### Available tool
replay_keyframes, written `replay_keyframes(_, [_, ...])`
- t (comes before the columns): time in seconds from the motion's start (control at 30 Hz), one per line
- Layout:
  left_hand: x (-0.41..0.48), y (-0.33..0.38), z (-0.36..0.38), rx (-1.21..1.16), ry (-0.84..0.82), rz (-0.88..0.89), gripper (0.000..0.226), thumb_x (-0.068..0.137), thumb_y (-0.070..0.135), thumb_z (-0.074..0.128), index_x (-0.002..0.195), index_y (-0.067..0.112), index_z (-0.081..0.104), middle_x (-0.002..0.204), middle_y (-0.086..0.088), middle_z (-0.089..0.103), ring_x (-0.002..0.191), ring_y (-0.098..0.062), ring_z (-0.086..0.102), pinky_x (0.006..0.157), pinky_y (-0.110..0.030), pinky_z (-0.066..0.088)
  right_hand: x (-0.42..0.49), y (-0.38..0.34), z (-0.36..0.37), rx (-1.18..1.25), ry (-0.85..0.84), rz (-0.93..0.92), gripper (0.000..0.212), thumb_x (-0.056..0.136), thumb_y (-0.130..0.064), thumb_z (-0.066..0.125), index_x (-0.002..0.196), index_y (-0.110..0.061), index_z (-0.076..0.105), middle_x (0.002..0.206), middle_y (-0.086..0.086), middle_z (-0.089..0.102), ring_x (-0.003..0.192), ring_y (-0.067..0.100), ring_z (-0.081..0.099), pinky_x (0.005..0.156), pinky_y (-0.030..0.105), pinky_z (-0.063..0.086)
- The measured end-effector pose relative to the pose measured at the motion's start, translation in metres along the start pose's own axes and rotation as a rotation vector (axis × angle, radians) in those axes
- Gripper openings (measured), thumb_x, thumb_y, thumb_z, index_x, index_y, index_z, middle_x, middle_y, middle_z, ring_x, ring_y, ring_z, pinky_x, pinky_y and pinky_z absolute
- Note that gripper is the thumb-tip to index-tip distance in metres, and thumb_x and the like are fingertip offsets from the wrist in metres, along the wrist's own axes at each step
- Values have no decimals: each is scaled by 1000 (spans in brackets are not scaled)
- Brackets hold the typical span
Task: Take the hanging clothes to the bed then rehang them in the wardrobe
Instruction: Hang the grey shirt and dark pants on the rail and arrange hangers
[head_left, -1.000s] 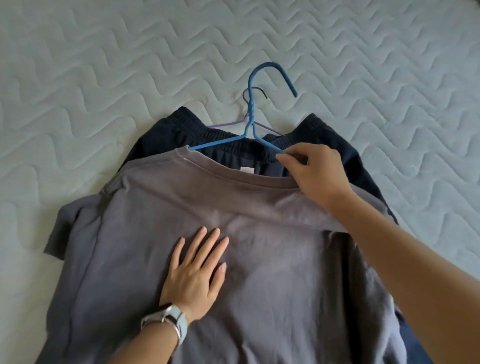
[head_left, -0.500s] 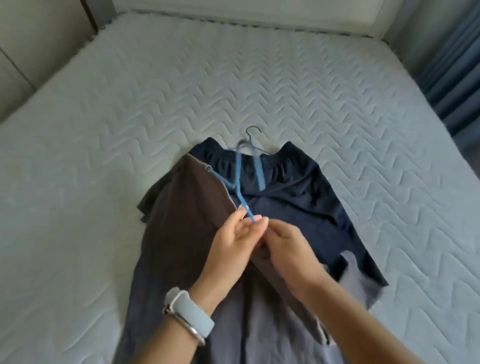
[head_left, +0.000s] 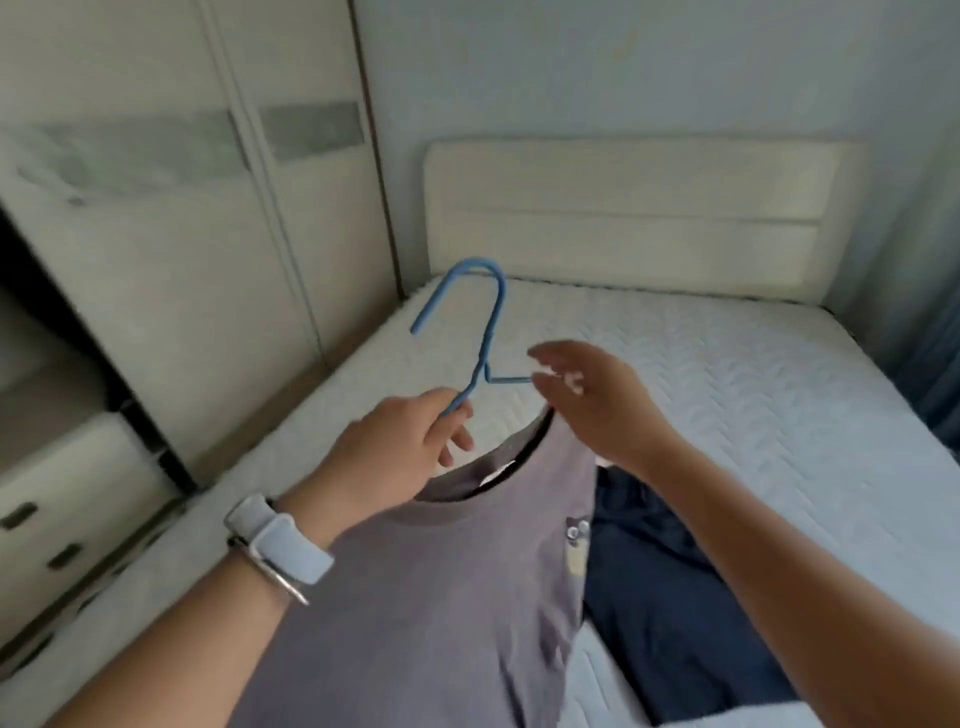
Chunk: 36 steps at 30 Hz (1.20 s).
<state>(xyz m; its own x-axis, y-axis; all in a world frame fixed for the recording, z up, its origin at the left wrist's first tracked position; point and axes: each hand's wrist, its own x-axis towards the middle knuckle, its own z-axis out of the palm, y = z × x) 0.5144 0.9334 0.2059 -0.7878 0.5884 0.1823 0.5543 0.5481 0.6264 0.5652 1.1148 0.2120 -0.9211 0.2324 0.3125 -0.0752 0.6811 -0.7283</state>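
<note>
1. While the left hand (head_left: 410, 447) is clamped on the blue hanger (head_left: 480, 338) just below its hook, the grey T-shirt (head_left: 441, 597) hangs from it, lifted clear of the bed (head_left: 727, 389), probably so it can be carried away
2. The right hand (head_left: 597, 400) hovers with fingers apart at the hanger's other shoulder, gripping nothing, likely steadying the collar
3. Dark navy clothes (head_left: 665, 597) lie on the quilted mattress, not yet picked up
4. A cream headboard (head_left: 623, 218) backs the bed; the wardrobe (head_left: 182, 234) stands just beside it on the left, with drawers (head_left: 62, 519) near its open side
</note>
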Motion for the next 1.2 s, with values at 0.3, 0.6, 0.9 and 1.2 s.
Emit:
replay_keyframes(0.3, [-127,29,-173,26,460,56,25,92,14,49,86,36,61,64,24,65,43,-3,46,48,-5,37,-12,-187,2,-54,-195,-480,12,90,-31,53,82,-31,61,60,-11,58,48,-6,51,55,10,38])
replay_keyframes(0.6, [-284,-46,-285,227,742,-188,18,92,26,49,95,21,67,52,22,58,54,11,53,51,-1,36,-31,-327,106,29,-173,-668,20,91,-33,51,86,-24,69,57,-11,52,55,6,48,59,24,37])
replay_keyframes(0.9, [-418,-155,-413,407,847,-322,22,89,27,54,100,16,69,87,3,70,79,-9,62,75,-27,48,-44,-472,262,156,-259,-792,17,91,-30,53,83,-24,66,60,-10,54,50,-9,48,56,4,37])
replay_keyframes(1.2, [-440,-255,-491,598,846,-354,28,89,28,53,108,12,67,86,-6,69,69,-13,58,56,-15,37,-15,-532,395,232,-359,-773,20,93,-27,51,92,-19,69,60,-5,50,48,0,42,49,4,35])
